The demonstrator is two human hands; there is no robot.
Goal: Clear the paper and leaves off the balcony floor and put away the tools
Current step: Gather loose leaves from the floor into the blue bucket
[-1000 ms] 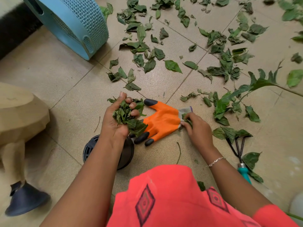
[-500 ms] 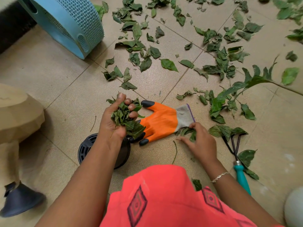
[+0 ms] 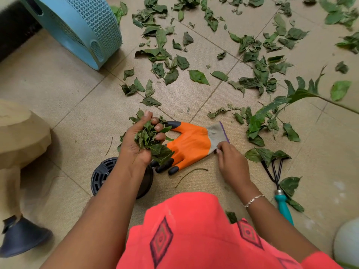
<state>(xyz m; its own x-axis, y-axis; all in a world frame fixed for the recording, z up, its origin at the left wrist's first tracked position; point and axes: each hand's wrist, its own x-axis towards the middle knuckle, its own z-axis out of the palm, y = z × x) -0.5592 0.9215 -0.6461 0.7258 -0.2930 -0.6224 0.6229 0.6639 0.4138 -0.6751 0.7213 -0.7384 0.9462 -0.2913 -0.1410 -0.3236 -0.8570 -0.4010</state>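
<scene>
A fistful of torn leaves (image 3: 147,138) is gripped in the left hand (image 3: 136,146), palm turned up and fingers curled over the bunch, above a tiled balcony floor (image 3: 64,98). The bunch is held over the black fingertips of an orange work glove (image 3: 190,144), which is laid flat on the tiles with its grey cuff (image 3: 216,133) pointed to the right. The lower corner of that cuff is met by the fingertips of the right hand (image 3: 233,164) (whether the fabric is pinched or merely touched cannot be told from this angle). A thin bracelet (image 3: 253,200) is worn on that wrist.

Loose leaves (image 3: 198,76) are strewn over the tiles beyond the glove and off to the right, most thickly toward the far side. A small hand rake (image 3: 276,177) with a teal handle is seen on the floor just right of the right hand, its black prongs partly covered by leaves. A leafy stem (image 3: 291,98) reaches in from the right edge.

A black pot (image 3: 101,175) is lying on its side beneath the left forearm and is partly hidden by it. A light-blue perforated basket (image 3: 87,26) is placed at the upper left, well apart from both hands. The near foreground is filled by a red patterned garment (image 3: 194,230).
</scene>
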